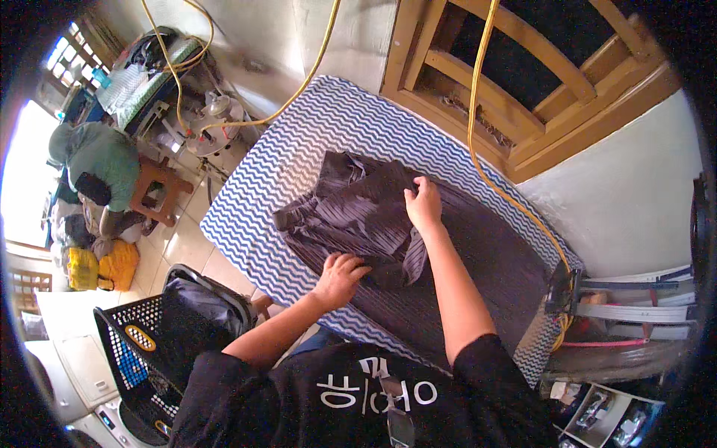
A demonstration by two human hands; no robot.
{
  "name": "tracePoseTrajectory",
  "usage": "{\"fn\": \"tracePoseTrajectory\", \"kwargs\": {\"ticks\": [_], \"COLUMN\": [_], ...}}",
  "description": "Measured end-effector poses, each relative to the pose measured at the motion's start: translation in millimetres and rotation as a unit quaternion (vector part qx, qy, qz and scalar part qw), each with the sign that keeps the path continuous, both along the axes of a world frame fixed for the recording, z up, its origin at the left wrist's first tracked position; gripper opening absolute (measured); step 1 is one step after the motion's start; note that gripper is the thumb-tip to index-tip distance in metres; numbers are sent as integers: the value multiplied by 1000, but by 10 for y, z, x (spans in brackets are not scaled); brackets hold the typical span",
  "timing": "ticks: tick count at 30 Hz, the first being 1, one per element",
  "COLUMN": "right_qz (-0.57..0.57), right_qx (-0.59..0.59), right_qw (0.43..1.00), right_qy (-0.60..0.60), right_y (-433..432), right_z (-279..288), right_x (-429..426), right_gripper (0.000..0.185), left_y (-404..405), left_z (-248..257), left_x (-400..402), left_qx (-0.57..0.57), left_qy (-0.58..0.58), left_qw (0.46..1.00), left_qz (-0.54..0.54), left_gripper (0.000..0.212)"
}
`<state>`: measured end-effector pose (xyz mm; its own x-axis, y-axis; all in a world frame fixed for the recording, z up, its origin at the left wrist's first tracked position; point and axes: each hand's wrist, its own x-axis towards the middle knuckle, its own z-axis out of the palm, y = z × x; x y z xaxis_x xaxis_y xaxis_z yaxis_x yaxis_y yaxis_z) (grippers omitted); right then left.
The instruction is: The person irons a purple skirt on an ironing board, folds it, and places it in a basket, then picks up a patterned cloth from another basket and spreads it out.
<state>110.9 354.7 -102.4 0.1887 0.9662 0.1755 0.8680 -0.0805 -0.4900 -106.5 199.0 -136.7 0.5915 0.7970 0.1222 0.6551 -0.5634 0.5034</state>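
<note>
A dark pleated garment [358,215] lies partly bunched, with its pleated cloth [482,257] spread flat to the right, on a padded table with a blue-and-white zigzag cover [269,185]. My left hand [340,280] rests on the garment's near edge, fingers a little apart and no fold visibly gripped. Farther along, my right hand [424,204] touches the upper part of the cloth with bent fingers. Whether cloth is pinched between its thumb and fingertips cannot be made out. A loose flap [415,260] of the garment lies between the two hands.
Yellow hoses [476,112] hang over the table's far side; others reach a metal tank [215,126]. Black perforated baskets [134,336] with dark cloth stand at left. A person in green [101,162] is by a brown stool [159,187]. A wooden window frame [448,123] borders the back.
</note>
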Motion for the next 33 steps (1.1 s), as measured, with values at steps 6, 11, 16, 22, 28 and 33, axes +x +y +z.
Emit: {"fn": "tracePoseTrajectory", "kwargs": {"ticks": [6,11,16,22,28,33], "right_qz": [-83,22,-87,-274,-526,-535], "right_qx": [-184,77,285,369,250,132], "right_qw": [979,988,939,834,685,619], "right_qy": [13,129,174,304,437,560], "right_y": [311,219,-427,-2226,-3964,-4491], "right_z": [-440,273,1473,1502,-144,-748], "right_x": [-98,172,1095,2536,2962,2812], "right_gripper": [42,27,25,41,55,53], "left_y": [-53,-48,50,78,19,-24], "left_z": [-139,-244,-218,30,228,231], "left_x": [-68,-26,-45,-160,-107,-74], "left_qx": [-17,4,-31,13,35,33], "left_qy": [58,41,-63,-100,-11,79], "left_qw": [998,999,997,995,997,992], "left_qz": [-20,2,39,11,-72,-95], "left_gripper": [46,37,27,26,28,30]}}
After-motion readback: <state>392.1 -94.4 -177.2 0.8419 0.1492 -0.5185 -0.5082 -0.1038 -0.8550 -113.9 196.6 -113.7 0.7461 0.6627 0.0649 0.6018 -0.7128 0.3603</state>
